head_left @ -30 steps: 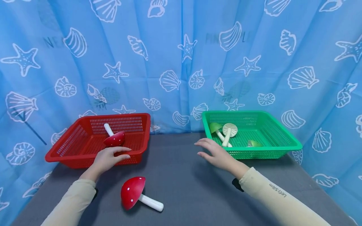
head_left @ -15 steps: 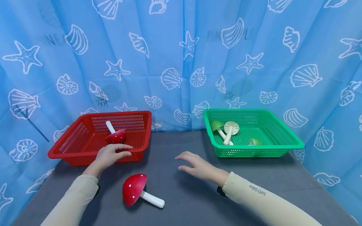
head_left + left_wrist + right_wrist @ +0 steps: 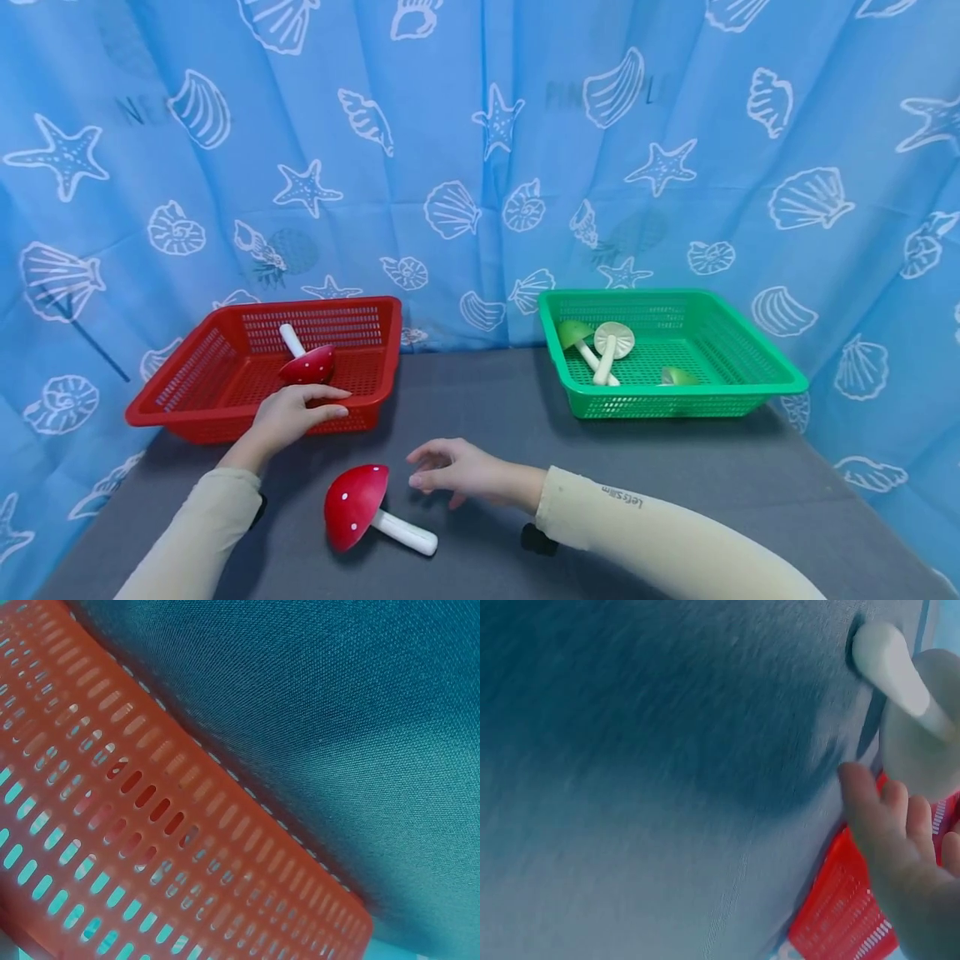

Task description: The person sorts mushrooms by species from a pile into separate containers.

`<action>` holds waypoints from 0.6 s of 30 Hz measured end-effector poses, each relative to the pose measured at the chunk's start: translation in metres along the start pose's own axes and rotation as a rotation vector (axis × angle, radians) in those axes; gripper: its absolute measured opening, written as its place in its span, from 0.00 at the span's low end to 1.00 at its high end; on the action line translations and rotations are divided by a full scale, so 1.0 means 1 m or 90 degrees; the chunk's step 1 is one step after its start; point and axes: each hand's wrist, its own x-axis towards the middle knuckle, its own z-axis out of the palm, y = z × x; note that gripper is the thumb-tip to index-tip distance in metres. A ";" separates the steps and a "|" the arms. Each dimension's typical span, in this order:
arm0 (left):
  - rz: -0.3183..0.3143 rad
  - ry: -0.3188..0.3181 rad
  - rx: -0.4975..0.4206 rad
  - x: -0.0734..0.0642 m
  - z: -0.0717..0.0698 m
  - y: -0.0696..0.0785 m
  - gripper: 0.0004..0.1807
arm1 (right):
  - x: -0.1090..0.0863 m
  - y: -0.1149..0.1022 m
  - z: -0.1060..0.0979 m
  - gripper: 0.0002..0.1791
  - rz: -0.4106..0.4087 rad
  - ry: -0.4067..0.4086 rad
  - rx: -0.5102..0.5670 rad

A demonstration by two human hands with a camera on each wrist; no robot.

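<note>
A toy mushroom (image 3: 356,507) with a red, white-spotted cap and a white stem lies on its side on the grey tabletop. To the right of it, my right hand (image 3: 468,471) hovers with loosely bent fingers, holding nothing. In the right wrist view, a gap shows between that hand and the mushroom's white stem (image 3: 895,669). My left hand (image 3: 288,419) is at the front rim of the red basket (image 3: 172,417), its fingers loosely extended. Whether it touches the rim cannot be told. Inside that basket lies another red mushroom (image 3: 309,365), stem up.
A green basket (image 3: 682,402) stands at the back right with several green-capped and pale mushrooms (image 3: 613,340) in it. Behind both baskets hangs a blue curtain (image 3: 465,275) printed with shells. The grey tabletop (image 3: 480,392) runs between the baskets.
My right hand has moved left and toward me, from beside the green basket to near the red mushroom on the table. The left hand has stayed at the red basket.
</note>
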 end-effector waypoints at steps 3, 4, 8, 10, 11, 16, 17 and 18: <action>-0.004 -0.002 0.001 0.000 0.000 0.001 0.28 | 0.004 -0.001 0.005 0.19 0.025 -0.014 0.017; -0.007 -0.003 0.003 0.000 -0.001 0.002 0.28 | 0.006 0.000 0.006 0.19 0.033 -0.022 0.025; -0.016 -0.010 0.001 0.002 -0.003 0.001 0.28 | 0.014 0.001 0.014 0.19 0.060 -0.052 0.041; -0.018 -0.011 -0.002 0.002 -0.003 0.001 0.28 | 0.018 0.002 0.019 0.18 0.067 -0.062 0.040; -0.017 -0.012 -0.004 0.001 -0.002 0.001 0.28 | 0.020 0.003 0.022 0.17 0.068 -0.066 0.036; -0.013 -0.012 -0.009 0.001 -0.001 0.001 0.28 | 0.024 0.003 0.035 0.14 0.038 -0.081 0.008; -0.014 -0.010 -0.010 0.002 -0.001 0.002 0.28 | 0.024 0.003 0.037 0.13 0.026 -0.078 0.004; -0.014 -0.008 -0.009 0.002 -0.001 0.002 0.29 | 0.025 0.003 0.039 0.13 0.015 -0.074 0.002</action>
